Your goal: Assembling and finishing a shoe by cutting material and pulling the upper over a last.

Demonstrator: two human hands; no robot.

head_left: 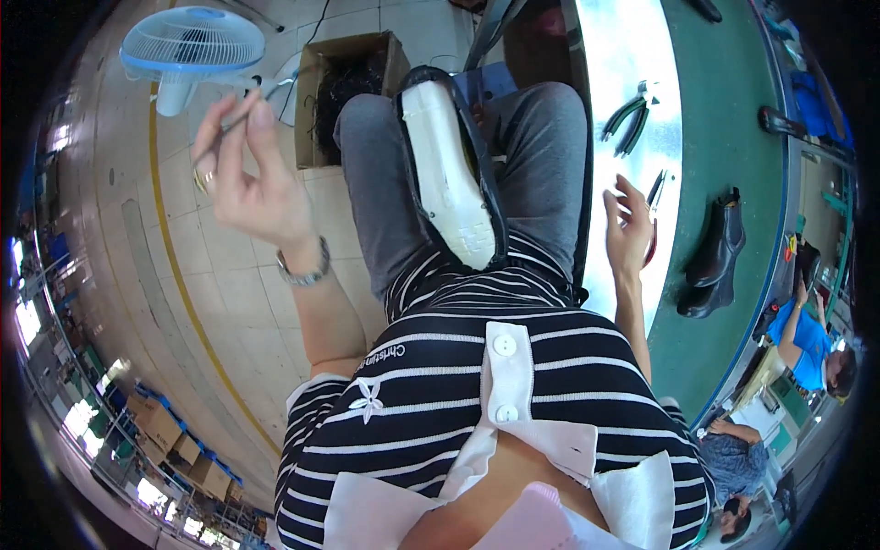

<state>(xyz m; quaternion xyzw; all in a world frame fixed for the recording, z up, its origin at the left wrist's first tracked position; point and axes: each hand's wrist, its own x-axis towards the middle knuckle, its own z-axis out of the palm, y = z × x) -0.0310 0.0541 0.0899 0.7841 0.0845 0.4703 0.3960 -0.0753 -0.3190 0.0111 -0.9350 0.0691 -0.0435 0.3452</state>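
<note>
My left hand (252, 179) is raised to the left of my knees, its fingers pinched around a thin metal rod-like tool (236, 122) that slants across the fingertips. Across my lap lies an upturned black shoe (502, 225) with its pale underside (446, 174) facing up; neither hand touches it. Over the shiny metal bench top (610, 302) on the right, my right hand (629, 227) has its fingers apart and slightly curled, with nothing visible in them. Just beside it lie red-handled pliers (654, 206), partly hidden by the hand. Dark-green-handled cutters (631, 119) rest farther up the bench.
A cardboard box (318, 69) of dark scraps stands on the floor beyond my left knee, with a white-and-blue fan (192, 46) farther left. Black shoes (715, 252) sit on the green surface (724, 119) right of the bench. Two people (811, 344) are at the far right.
</note>
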